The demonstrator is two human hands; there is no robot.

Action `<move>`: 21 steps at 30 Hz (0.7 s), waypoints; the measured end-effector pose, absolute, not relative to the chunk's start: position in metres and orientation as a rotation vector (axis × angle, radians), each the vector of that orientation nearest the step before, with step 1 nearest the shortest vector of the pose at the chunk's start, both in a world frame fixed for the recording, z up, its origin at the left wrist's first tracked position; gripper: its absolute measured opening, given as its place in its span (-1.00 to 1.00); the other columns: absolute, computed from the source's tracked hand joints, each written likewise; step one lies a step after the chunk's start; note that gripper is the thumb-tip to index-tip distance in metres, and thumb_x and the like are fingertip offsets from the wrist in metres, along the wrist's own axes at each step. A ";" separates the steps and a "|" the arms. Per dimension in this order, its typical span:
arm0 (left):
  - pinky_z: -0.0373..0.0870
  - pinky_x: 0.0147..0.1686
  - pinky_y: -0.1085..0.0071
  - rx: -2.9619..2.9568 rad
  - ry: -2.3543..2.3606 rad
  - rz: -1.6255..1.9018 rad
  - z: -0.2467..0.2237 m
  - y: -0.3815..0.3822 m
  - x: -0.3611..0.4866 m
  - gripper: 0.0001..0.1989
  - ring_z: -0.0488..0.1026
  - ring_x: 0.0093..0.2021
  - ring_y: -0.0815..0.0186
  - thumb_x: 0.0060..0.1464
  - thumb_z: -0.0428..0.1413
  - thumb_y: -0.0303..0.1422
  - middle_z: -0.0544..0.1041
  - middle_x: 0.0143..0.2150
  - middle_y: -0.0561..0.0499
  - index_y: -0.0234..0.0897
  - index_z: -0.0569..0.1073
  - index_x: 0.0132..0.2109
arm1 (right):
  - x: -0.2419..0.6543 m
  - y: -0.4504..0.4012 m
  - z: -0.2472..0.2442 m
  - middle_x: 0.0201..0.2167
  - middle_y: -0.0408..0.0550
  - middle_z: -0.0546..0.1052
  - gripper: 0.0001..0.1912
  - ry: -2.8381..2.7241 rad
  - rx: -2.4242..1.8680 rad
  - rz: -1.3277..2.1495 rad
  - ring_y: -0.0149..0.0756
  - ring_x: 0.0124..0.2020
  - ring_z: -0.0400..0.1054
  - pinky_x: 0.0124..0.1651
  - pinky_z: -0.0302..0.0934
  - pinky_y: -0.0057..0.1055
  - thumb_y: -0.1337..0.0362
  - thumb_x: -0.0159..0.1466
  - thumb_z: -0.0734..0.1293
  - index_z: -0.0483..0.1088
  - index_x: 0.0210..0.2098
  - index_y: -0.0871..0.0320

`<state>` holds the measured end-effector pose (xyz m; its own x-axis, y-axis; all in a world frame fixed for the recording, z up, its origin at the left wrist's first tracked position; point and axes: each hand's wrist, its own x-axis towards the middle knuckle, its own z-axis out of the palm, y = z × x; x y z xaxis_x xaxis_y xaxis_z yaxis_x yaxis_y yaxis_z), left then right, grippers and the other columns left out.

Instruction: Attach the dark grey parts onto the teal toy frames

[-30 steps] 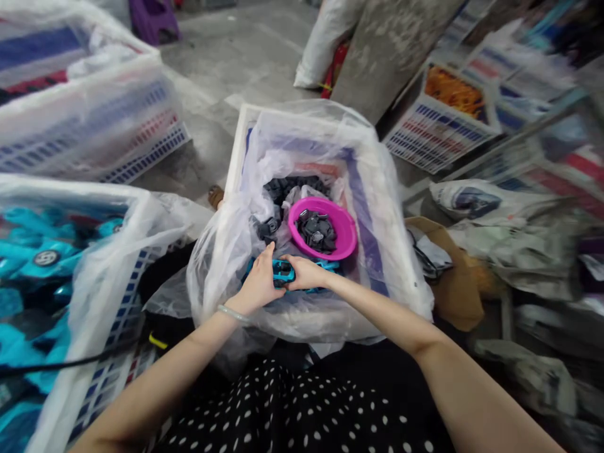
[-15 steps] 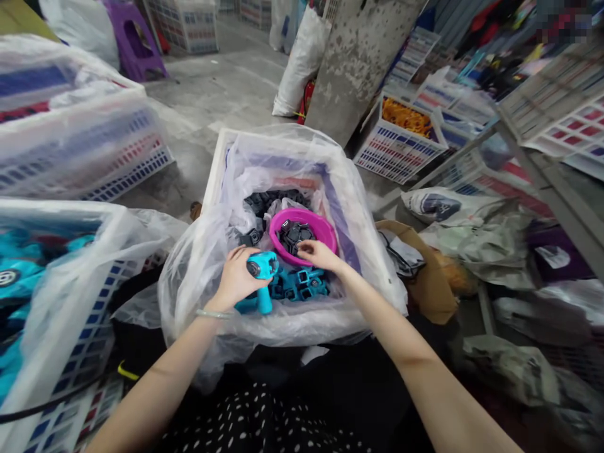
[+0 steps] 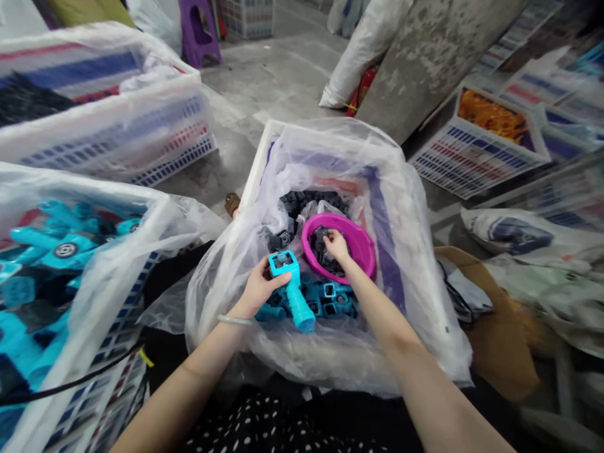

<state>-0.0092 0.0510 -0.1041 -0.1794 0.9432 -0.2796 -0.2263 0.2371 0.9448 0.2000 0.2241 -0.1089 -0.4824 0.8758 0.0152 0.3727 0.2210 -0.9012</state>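
Note:
My left hand (image 3: 264,286) is closed around a turquoise plastic housing (image 3: 293,286) with a square open head and a long handle. The head faces up and the handle slants down to the right. Inside the magenta basin (image 3: 365,242), my right hand (image 3: 337,245) pinches a small black plastic part among a heap of such pieces (image 3: 321,255); its fingertips are partly hidden. More turquoise housings (image 3: 330,296) lie in front of the basin, and black parts (image 3: 314,202) lie behind it. All this stands in a white crate (image 3: 425,251) lined with clear plastic.
To my left stands a crate of turquoise housings (image 3: 56,245), with another white crate (image 3: 155,138) behind it. A crate of orange parts (image 3: 495,119) is at the back right, beside a concrete pillar (image 3: 415,69). A cardboard box (image 3: 500,321) and plastic sacks lie to the right.
The turquoise housing has turned in my left hand, so its square opening now faces up. My right hand has gone deeper into the basin's heap. The view has swung left.

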 end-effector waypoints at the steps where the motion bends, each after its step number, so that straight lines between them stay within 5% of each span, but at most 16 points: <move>1: 0.50 0.09 0.13 0.897 1.356 1.198 -0.104 0.051 -0.008 -0.31 0.56 0.02 0.06 -0.15 0.41 -0.15 0.62 0.01 -0.09 -0.26 0.47 0.13 | 0.206 0.217 -0.105 -0.06 0.05 0.54 -0.60 -1.944 -1.173 1.261 -0.31 -0.13 0.51 -0.03 0.43 -0.31 0.10 0.51 0.20 0.38 0.14 0.28; 6: 0.41 0.20 0.10 1.534 1.386 1.065 -0.097 0.049 0.007 -0.33 0.51 0.11 0.03 -0.10 0.40 -0.22 0.55 0.12 -0.13 -0.24 0.45 0.17 | 0.227 0.150 -0.060 -0.10 0.01 0.61 -0.62 -2.020 -1.094 1.440 -0.22 -0.08 0.53 0.03 0.43 -0.26 0.09 0.45 0.26 0.43 0.12 0.20; 10: 0.46 0.11 0.14 1.661 1.350 1.065 -0.075 0.038 0.018 -0.36 0.53 0.04 0.04 -0.10 0.39 -0.23 0.57 0.06 -0.12 -0.26 0.46 0.15 | 0.224 0.091 -0.025 0.09 0.10 0.52 -0.59 -2.149 -1.065 1.030 -0.13 0.15 0.42 0.28 0.27 -0.10 0.11 0.49 0.18 0.45 0.16 0.17; 13: 0.47 0.06 0.12 1.733 1.385 1.041 -0.051 0.025 0.021 -0.39 0.52 0.01 0.02 -0.13 0.39 -0.26 0.59 -0.01 -0.14 -0.28 0.49 0.10 | 0.222 0.060 -0.004 0.20 0.15 0.42 -0.46 -2.273 -1.047 0.783 0.00 0.24 0.33 0.32 0.21 0.00 -0.01 0.38 0.36 0.42 0.24 0.13; 18: 0.47 0.06 0.08 1.681 1.432 0.966 -0.029 0.002 0.013 -0.36 0.52 -0.03 0.00 -0.25 0.41 -0.29 0.59 -0.05 -0.10 -0.22 0.49 0.06 | 0.225 0.040 0.019 0.00 0.07 0.51 -0.38 -2.233 -1.021 0.764 -0.02 0.06 0.42 0.18 0.33 -0.06 -0.05 0.15 0.55 0.47 0.11 0.09; 21: 0.51 0.02 0.12 1.265 1.283 1.126 -0.036 -0.011 -0.001 -0.25 0.53 0.04 -0.01 -0.18 0.37 -0.17 0.54 0.11 -0.11 -0.15 0.37 0.19 | 0.225 0.035 0.018 -0.03 0.01 0.49 -0.31 -1.890 -1.102 0.924 -0.11 0.02 0.43 0.14 0.36 -0.16 -0.09 0.13 0.55 0.39 0.14 0.07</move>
<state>-0.0007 -0.0112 -0.0359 0.0150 0.9994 -0.0316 0.0978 0.0300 0.9948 0.2248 0.0346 0.0181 -0.3500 0.9050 0.2420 0.3652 0.3697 -0.8544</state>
